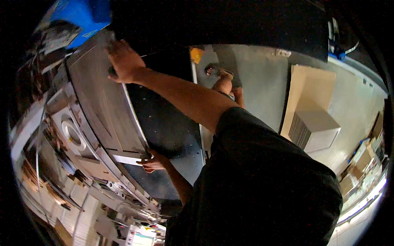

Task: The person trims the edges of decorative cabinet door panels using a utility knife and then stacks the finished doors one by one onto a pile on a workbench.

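A long grey-brown wood-look board [98,94] with a bright metallic edge lies along the left of a black, speckled surface [164,123]. At its near corner, my left hand [156,162] is closed, thumb and fingers gripping the board's edge beside a white strip [128,160]. My right hand [126,63] reaches across to the board's far end. Its fingers are bent and partly blurred, closed over something dark and hard to make out at the board's edge.
A blue object [88,20] stands beyond my right hand. A white ring-shaped part [74,134] sits on a machine frame at left. To the right, a pale box with slatted side [316,129] and a cardboard sheet [312,86] are on the floor. My sandalled foot [217,71] shows.
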`<state>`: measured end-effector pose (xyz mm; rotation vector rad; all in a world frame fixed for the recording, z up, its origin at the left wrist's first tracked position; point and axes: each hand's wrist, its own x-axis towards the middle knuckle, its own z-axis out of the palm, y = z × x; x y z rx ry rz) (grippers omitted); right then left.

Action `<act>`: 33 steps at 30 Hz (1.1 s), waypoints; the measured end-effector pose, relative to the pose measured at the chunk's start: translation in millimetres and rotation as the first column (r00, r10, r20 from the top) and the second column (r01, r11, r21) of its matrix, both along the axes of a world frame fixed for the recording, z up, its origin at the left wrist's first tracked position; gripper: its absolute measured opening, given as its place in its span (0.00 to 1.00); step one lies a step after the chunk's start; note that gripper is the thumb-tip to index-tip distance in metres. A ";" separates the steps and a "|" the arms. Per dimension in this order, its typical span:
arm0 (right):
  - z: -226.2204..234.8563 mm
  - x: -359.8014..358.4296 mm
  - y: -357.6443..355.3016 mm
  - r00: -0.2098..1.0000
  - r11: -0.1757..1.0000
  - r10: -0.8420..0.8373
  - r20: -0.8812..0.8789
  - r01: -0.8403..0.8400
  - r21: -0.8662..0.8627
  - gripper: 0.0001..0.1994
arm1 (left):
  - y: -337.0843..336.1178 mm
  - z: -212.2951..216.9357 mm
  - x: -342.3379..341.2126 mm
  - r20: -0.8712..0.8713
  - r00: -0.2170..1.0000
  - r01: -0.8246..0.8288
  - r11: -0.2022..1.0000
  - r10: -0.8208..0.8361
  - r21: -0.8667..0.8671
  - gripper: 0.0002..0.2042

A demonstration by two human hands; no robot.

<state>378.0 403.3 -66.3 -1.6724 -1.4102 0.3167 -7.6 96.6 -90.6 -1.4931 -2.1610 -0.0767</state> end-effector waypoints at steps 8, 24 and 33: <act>-2.5 7.4 12.4 0.996 0.997 -0.051 0.074 0.046 0.068 0.51 | 12.6 -5.1 15.2 0.198 0.978 -0.079 0.996 0.068 0.048 0.50; 5.8 -7.9 15.8 0.997 1.000 0.013 0.079 -0.014 0.015 0.51 | 5.9 10.7 24.9 0.327 0.945 -0.021 0.991 -0.025 0.135 0.45; 9.6 27.9 -9.8 0.980 0.974 0.196 -0.035 -0.199 -0.106 0.43 | 18.3 25.2 38.2 0.375 0.927 -0.056 0.988 -0.001 0.142 0.40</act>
